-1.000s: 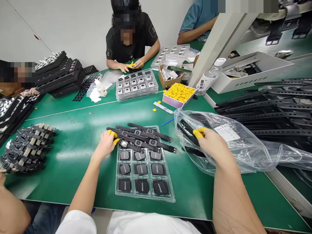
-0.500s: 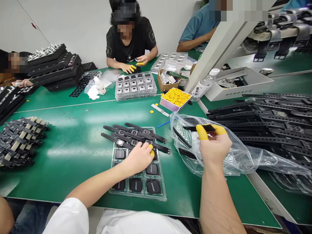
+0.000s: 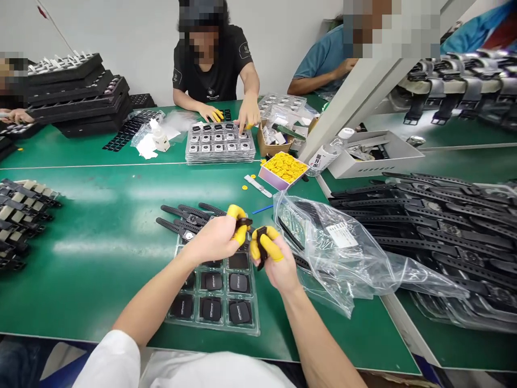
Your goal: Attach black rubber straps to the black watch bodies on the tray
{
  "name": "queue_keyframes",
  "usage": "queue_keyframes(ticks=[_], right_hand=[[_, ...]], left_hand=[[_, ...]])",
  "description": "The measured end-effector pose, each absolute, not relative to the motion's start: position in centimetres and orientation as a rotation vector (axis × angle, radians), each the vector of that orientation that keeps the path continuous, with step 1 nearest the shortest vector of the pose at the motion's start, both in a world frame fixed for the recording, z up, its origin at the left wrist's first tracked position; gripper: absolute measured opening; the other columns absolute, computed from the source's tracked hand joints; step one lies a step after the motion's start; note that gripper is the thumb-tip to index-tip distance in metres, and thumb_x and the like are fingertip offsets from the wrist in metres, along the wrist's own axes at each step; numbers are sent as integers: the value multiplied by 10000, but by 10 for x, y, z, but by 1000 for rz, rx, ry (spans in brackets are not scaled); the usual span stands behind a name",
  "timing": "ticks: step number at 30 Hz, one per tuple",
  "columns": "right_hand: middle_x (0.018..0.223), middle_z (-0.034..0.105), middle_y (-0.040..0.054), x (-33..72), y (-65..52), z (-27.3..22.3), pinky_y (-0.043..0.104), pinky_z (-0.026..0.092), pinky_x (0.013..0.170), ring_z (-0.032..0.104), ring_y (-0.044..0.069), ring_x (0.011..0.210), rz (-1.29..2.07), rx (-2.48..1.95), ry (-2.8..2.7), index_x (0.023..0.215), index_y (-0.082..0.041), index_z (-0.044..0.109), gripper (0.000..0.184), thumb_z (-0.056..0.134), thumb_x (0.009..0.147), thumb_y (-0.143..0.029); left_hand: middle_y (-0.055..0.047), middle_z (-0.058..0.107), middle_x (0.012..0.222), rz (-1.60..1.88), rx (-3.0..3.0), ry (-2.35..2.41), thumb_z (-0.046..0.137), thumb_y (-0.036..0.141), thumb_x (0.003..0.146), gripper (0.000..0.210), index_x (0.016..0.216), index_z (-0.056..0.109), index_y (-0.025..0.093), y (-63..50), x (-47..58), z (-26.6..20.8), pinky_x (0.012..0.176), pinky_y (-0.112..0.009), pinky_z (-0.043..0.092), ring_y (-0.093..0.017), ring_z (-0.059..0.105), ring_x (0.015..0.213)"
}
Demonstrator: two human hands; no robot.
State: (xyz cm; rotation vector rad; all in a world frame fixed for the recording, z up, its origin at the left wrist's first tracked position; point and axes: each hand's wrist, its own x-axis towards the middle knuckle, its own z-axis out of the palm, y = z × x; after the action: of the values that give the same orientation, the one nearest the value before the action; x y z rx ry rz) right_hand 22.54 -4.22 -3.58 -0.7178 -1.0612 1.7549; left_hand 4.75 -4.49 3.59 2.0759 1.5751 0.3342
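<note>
A green table (image 3: pixel 100 280) is bearing a clear tray (image 3: pixel 224 303). Above its far right part, the right hand (image 3: pixel 278 261), fingers curled, is gripping a black strap (image 3: pixel 262 249); beside it, the left hand (image 3: pixel 218 236) is pinching a smaller dark piece (image 3: pixel 244 221).

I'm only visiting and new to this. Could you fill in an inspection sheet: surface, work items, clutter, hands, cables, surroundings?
Surface: glossy green tabletop with light reflections.
Work items: clear tray holding dark square pieces; black-strapped watches lie across its far end; plastic bag to its right.
Clutter: pale strap, blue strip and box of small yellow pieces beyond the tray.
Hands: left hand pinches a small dark piece; right hand grips a dark strap-like piece. Both wear yellow finger covers.
Cables: nothing certain; thin line with a red tag, upper left, unclear.
Surroundings: co-worker in a black shirt opposite; pillar and bottle toward the right.
</note>
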Motion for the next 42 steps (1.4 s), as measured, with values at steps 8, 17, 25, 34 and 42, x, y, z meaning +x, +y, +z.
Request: queue_keyframes(ticks=[8, 17, 25, 34, 42], right_hand=[[562, 563, -48, 229, -37, -41, 248, 355, 478, 459, 111, 477, 1832, -775, -1079, 866, -206, 605, 312, 725, 892, -493], [490, 489, -59, 230, -38, -40, 228, 306, 407, 384, 107, 418, 1853, -771, -1039, 826, -199, 616, 295, 732, 878, -466], [497, 370, -93, 231, -31, -35, 192, 253, 397, 276, 69, 408, 1911, -710, -834, 729, -217, 501, 339, 712, 906, -414], [465, 393, -78, 231, -35, -44, 203, 271, 387, 290, 86, 396, 1912, -710, -954, 762, -224, 541, 359, 694, 917, -508], [475, 353, -92, 231, -33, -45, 192, 255, 384, 252, 73, 397, 1958, -763, -923, 741, -226, 496, 375, 702, 906, -492]], left_hand=[[-132, 649, 1267, 637, 2248, 1163, 412, 122, 979, 362, 1313, 542, 170, -23, 49, 6, 1030, -368, 522, -232, 625, 1199], [-132, 675, 1245, 640, 2367, 1134, 425, 93, 954, 403, 1303, 615, 157, -23, 47, -1, 1043, -376, 521, -256, 634, 1201], [-98, 689, 1213, 754, 2167, 1213, 393, 200, 1049, 289, 1270, 578, 182, -23, 48, -2, 956, -316, 543, -213, 681, 1107], [-104, 715, 1159, 668, 2226, 1199, 434, 100, 962, 346, 1251, 609, 176, -25, 57, -9, 879, -317, 554, -231, 705, 1036], [-93, 720, 1158, 732, 2235, 1214, 431, 82, 938, 340, 1199, 623, 183, -24, 56, -15, 874, -319, 545, -229, 695, 1039]])
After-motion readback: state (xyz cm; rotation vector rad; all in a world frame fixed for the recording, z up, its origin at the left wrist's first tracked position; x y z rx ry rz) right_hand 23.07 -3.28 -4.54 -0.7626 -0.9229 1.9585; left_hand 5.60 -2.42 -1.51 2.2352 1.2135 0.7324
